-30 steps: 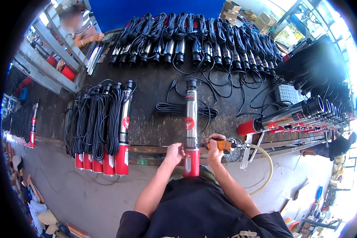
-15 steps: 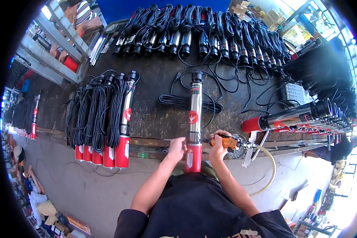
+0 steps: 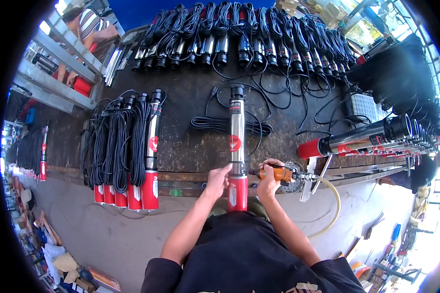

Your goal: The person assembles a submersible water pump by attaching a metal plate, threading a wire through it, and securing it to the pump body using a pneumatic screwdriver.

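A long submersible pump [image 3: 237,124] lies in front of me, its chrome body on the bench and its red end over the near edge, against my shirt. My right hand [image 3: 268,185] is wrapped round an orange air screwdriver [image 3: 281,174]. The tool's tip points left at the pump's side, near the joint between chrome and red; whether it touches is hard to tell. On the opposite side, my left hand [image 3: 218,182] is closed, its fingertips against the same joint. Anything small inside those fingers is hidden. A coiled black cable [image 3: 211,123] passes behind the pump.
Several pumps with bundled cables [image 3: 117,141] lie at the left; a long row [image 3: 222,46] lines the back. More pumps [image 3: 366,139] lie at the right, beside a clear compartment box [image 3: 363,108]. A pale air hose [image 3: 338,200] loops from the screwdriver. Another person [image 3: 83,36] is behind the metal frame.
My left fingertips have moved up and right onto the pump's joint. The screwdriver stays at the pump's right side. The whole view has shifted slightly.
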A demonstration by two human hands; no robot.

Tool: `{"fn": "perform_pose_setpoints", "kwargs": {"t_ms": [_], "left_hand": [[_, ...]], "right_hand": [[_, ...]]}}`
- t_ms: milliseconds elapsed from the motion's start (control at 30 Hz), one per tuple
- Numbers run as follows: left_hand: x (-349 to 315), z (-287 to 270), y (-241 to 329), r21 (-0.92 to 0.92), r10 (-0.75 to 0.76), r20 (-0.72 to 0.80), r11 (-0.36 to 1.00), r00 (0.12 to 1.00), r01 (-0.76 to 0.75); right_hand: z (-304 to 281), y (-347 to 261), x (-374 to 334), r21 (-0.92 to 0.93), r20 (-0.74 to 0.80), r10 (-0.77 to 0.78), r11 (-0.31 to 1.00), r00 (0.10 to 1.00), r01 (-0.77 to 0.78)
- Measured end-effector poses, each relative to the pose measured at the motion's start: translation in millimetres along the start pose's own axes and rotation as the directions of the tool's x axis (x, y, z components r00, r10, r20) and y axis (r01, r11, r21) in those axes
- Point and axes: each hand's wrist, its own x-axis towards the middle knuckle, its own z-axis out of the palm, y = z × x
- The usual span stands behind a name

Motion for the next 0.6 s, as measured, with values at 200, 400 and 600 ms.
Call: {"fn": "perform_pose_setpoints", "kwargs": {"t_ms": [200,400,600], "left_hand": [[3,0,0,-0.008,-0.004,-0.016,1.000,1.000,0.004],[3,2,5,0.034,-0.017,0.017,0.999,1.000,0.017],[27,12,39,0.470,-0.033,0.197,0.880,0.980,-0.065]], "right_hand": [[0,-2,0,-0.132,0.283,-0.057,0.986,0.957,0.098],[-7,17,-2,-0.114,0.360,-0.166,0.969,0.918,0.220],[-17,20,2,-0.212,0.284,-0.075,0.967,0.956,0.138]]}}
